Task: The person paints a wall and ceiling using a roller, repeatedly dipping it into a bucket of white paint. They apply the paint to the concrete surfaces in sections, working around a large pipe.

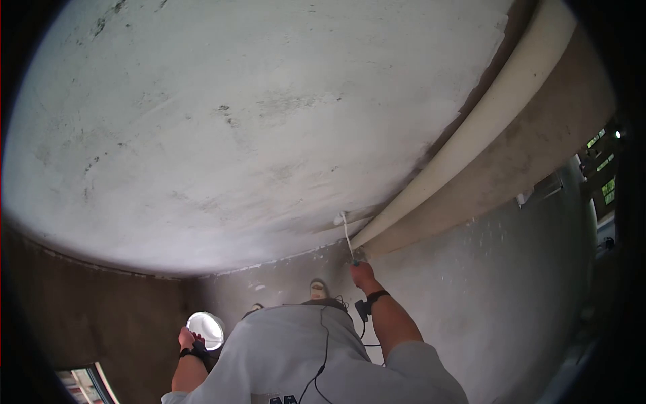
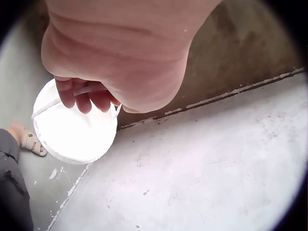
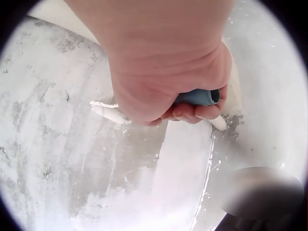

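Observation:
A paint roller is in my right hand (image 1: pixel 363 275), whose fingers curl round its blue handle (image 3: pixel 196 97). Its white roller head (image 3: pixel 109 113) lies against the partly whitened wall (image 1: pixel 269 148), low down beside a thick pale pipe (image 1: pixel 464 141). My left hand (image 1: pixel 186 338) grips the bail handle (image 2: pixel 46 107) of a white bucket (image 1: pixel 219 330), with fingers hooked over it. From the left wrist view the bucket's inside shows bright white. Part of the roller's frame is hidden behind my right hand in the right wrist view.
A bare brown wall (image 1: pixel 94 296) meets the white wall in a corner on the left. Grey floor (image 1: pixel 464 289) with white splashes spreads to the right. A sandalled foot (image 1: pixel 317 289) stands near the wall's base. Cables (image 1: pixel 324 343) hang over the person's grey shirt.

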{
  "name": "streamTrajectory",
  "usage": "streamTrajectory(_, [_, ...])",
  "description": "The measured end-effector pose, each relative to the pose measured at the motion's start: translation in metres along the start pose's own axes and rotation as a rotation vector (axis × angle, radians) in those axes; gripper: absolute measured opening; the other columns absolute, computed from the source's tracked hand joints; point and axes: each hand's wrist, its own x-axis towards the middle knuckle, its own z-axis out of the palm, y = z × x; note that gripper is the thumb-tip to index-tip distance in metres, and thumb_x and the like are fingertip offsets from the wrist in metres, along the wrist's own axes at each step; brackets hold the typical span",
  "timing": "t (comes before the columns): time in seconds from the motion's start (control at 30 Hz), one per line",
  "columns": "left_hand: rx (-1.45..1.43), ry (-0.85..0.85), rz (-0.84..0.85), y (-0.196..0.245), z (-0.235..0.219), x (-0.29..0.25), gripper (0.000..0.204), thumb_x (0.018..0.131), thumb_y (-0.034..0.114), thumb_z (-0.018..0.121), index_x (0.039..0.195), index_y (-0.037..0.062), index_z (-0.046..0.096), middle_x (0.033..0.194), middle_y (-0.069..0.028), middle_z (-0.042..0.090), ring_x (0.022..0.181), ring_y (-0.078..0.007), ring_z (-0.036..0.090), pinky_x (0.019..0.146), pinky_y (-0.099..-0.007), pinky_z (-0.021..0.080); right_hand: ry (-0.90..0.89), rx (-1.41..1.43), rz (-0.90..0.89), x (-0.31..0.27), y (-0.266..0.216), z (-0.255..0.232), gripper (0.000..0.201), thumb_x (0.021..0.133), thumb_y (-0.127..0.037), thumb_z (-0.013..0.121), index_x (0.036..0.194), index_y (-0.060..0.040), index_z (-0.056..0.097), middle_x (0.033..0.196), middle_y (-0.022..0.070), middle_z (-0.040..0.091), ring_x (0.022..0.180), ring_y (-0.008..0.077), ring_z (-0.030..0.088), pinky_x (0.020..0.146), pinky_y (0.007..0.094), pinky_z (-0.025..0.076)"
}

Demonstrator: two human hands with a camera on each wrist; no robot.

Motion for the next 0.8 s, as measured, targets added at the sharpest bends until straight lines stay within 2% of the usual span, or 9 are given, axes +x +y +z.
streamTrajectory(0.1, [0.031, 0.076, -0.006, 0.005, -0.032, 0.030, 0.017, 0.084, 0.031, 0.049, 0.086, 0.0148, 0.044, 0.070, -0.0020, 0.042, 0.060, -0.0192, 0.044, 0.055, -0.0367, 0.038, -0.016, 0.005, -0.001, -0.018, -0.015, 0.034, 0.032, 0.080, -0.028, 0.054, 0.081, 0.0020, 0.064, 0.065, 0.0189, 0.062, 0.052, 0.0310, 0.062, 0.051, 0.0419, 0.050])
streamTrajectory(0.17, [0.142, 0.012, -0.021, 0.004, -0.063, 0.050, 0.018, 0.084, 0.031, 0.049, 0.090, 0.0145, 0.045, 0.071, -0.0037, 0.043, 0.061, -0.0210, 0.046, 0.055, -0.0387, 0.040, -0.038, 0.015, -0.004, -0.036, -0.026, 0.051, 0.032, 0.080, -0.029, 0.054, 0.081, 0.0021, 0.064, 0.065, 0.0190, 0.062, 0.053, 0.0311, 0.062, 0.051, 0.0420, 0.050])
streamTrajectory(0.23, [0.144, 0.022, -0.068, 0.001, -0.088, 0.063, 0.018, 0.084, 0.031, 0.049, 0.090, 0.0144, 0.045, 0.072, -0.0038, 0.044, 0.061, -0.0213, 0.047, 0.055, -0.0398, 0.040, -0.023, -0.020, -0.085, -0.045, -0.035, 0.071, 0.029, 0.083, -0.028, 0.052, 0.073, -0.0012, 0.060, 0.056, 0.0136, 0.058, 0.044, 0.0259, 0.058, 0.045, 0.0387, 0.048])
streamTrajectory(0.37, [0.073, -0.002, -0.138, 0.009, -0.128, 0.064, 0.016, 0.084, 0.029, 0.048, 0.085, 0.0140, 0.044, 0.072, -0.0023, 0.045, 0.061, -0.0200, 0.045, 0.057, -0.0400, 0.039, -0.030, -0.094, -0.132, -0.061, -0.055, 0.108, 0.029, 0.082, -0.029, 0.054, 0.073, -0.0021, 0.061, 0.056, 0.0127, 0.058, 0.043, 0.0244, 0.057, 0.044, 0.0382, 0.047])
streamTrajectory(0.47, [-0.040, 0.011, -0.160, 0.012, -0.156, 0.078, 0.015, 0.085, 0.028, 0.048, 0.083, 0.0141, 0.043, 0.072, -0.0010, 0.044, 0.064, -0.0188, 0.043, 0.059, -0.0385, 0.037, -0.053, -0.239, -0.201, -0.065, -0.064, 0.141, 0.031, 0.082, -0.031, 0.055, 0.077, -0.0014, 0.063, 0.062, 0.0156, 0.061, 0.053, 0.0284, 0.062, 0.052, 0.0415, 0.050])
streamTrajectory(0.53, [-0.120, -0.019, -0.192, 0.014, -0.175, 0.089, 0.016, 0.086, 0.028, 0.050, 0.082, 0.0145, 0.042, 0.072, 0.0002, 0.041, 0.067, -0.0174, 0.041, 0.063, -0.0368, 0.035, -0.087, -0.335, -0.284, -0.078, -0.088, 0.158, 0.034, 0.080, -0.034, 0.056, 0.081, -0.0008, 0.065, 0.073, 0.0201, 0.065, 0.069, 0.0360, 0.064, 0.065, 0.0451, 0.050])
streamTrajectory(0.63, [-0.166, 0.028, -0.209, 0.008, -0.193, 0.093, 0.014, 0.085, 0.026, 0.050, 0.086, 0.0131, 0.043, 0.074, 0.0000, 0.040, 0.064, -0.0172, 0.044, 0.059, -0.0385, 0.037, -0.112, -0.366, -0.348, -0.092, -0.115, 0.184, 0.032, 0.077, -0.032, 0.055, 0.083, -0.0025, 0.067, 0.082, 0.0227, 0.066, 0.081, 0.0396, 0.064, 0.073, 0.0450, 0.050])
streamTrajectory(0.77, [-0.091, 0.009, -0.196, 0.009, -0.208, 0.072, 0.014, 0.085, 0.025, 0.050, 0.094, 0.0154, 0.044, 0.081, -0.0004, 0.042, 0.069, -0.0179, 0.045, 0.066, -0.0413, 0.040, -0.114, -0.406, -0.417, -0.103, -0.131, 0.212, 0.036, 0.078, -0.035, 0.056, 0.083, -0.0006, 0.066, 0.085, 0.0240, 0.065, 0.084, 0.0421, 0.062, 0.073, 0.0457, 0.049])
streamTrajectory(0.8, [-0.101, 0.008, -0.198, 0.007, -0.214, 0.077, 0.014, 0.085, 0.025, 0.050, 0.094, 0.0154, 0.044, 0.081, -0.0004, 0.042, 0.069, -0.0179, 0.045, 0.066, -0.0413, 0.040, -0.157, -0.420, -0.375, -0.104, -0.135, 0.216, 0.036, 0.078, -0.035, 0.056, 0.085, -0.0007, 0.066, 0.086, 0.0240, 0.065, 0.085, 0.0418, 0.062, 0.074, 0.0457, 0.049])
